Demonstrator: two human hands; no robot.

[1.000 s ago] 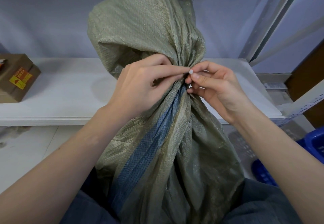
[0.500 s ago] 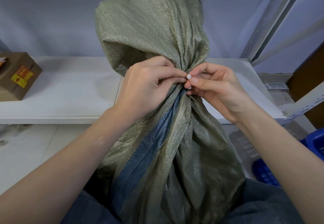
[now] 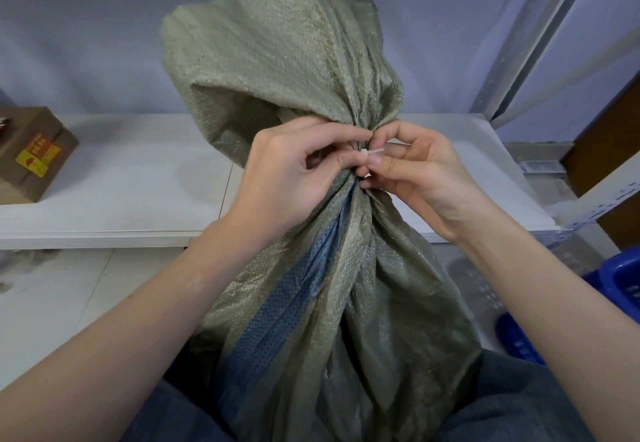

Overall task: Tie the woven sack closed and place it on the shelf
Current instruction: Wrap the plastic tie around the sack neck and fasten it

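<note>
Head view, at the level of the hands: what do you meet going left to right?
Cardboard box → left hand → white tie at the sack's neck → right hand → shelf upright

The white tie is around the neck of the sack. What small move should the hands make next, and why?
Probably the right hand should pull the white tie tail further through its head while the left hand pinches the woven sack neck. The tail looks only short, and the sack is not yet on the shelf.

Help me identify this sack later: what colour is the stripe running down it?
Blue, on the olive-green woven sack; the stripe shows clearly in the head view.
</note>
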